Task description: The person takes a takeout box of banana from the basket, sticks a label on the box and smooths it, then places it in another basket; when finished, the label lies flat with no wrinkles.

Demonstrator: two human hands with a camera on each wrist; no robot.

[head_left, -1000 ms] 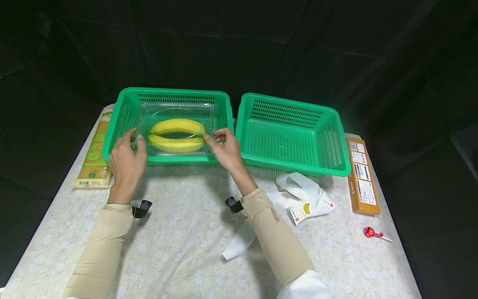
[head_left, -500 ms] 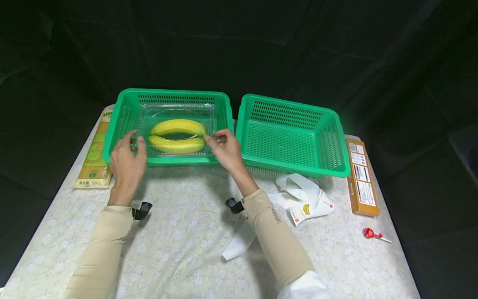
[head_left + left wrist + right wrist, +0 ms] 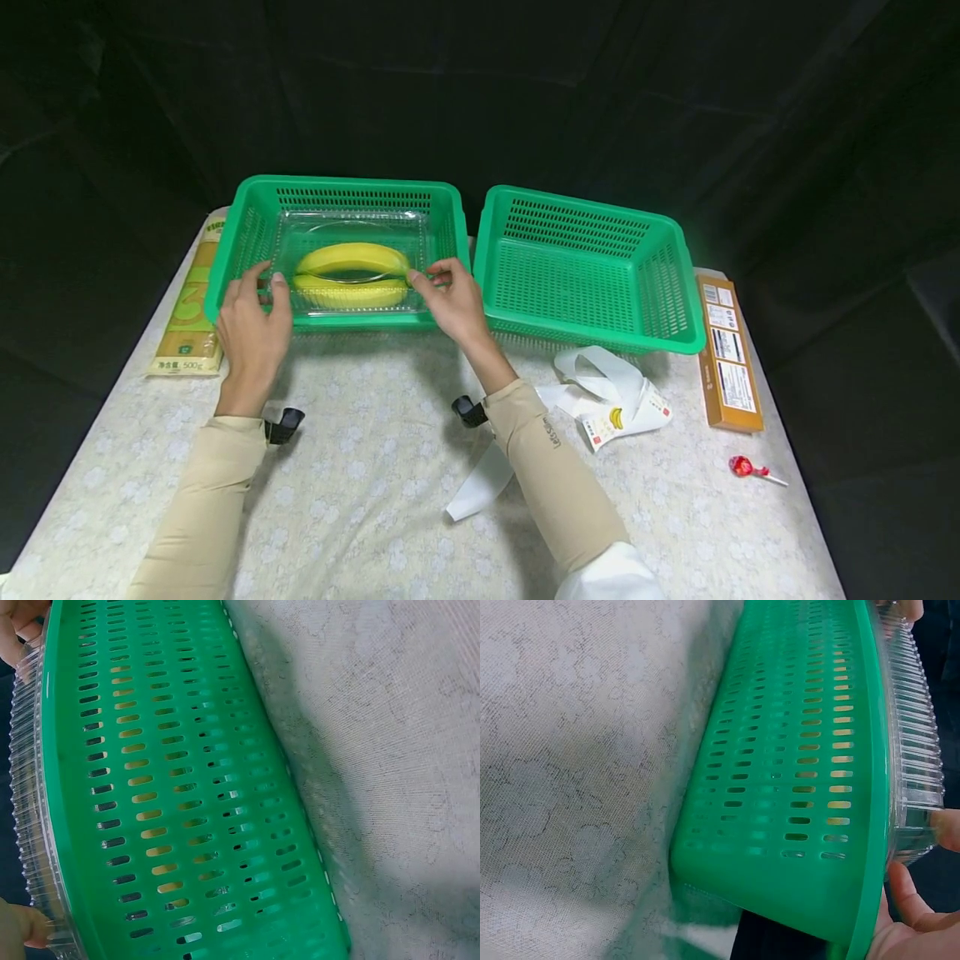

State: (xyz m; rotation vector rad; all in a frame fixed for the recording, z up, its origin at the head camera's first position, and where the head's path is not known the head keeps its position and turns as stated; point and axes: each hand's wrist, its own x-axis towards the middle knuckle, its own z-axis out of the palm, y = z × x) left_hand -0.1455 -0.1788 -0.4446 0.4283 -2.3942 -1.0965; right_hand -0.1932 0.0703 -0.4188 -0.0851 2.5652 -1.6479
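Observation:
A clear ribbed plastic box point(image 3: 345, 225) with yellow bananas point(image 3: 352, 258) inside is at the left green basket point(image 3: 337, 321). My left hand point(image 3: 253, 329) pinches its left end, and my right hand point(image 3: 453, 304) pinches its right end between thumb and fingers. In the left wrist view the box's ribbed side point(image 3: 28, 787) stands above the basket rim, with fingertips at both ends. The right wrist view shows the ribbed side point(image 3: 919, 735) along the rim, my right hand point(image 3: 922, 900) at its near end. Yellow shows through the basket slots.
A second green basket point(image 3: 570, 279) stands to the right. A noodle packet point(image 3: 187, 333) lies at the left. On the right are an orange box point(image 3: 729, 358), a red lollipop point(image 3: 742, 467) and crumpled white wrapping point(image 3: 630, 408). A white strip point(image 3: 480, 492) passes under my right forearm.
The clear box and the bananas have shifted slightly to the left, with my left hand. My right hand has stayed nearly in place, and both hands keep their grip.

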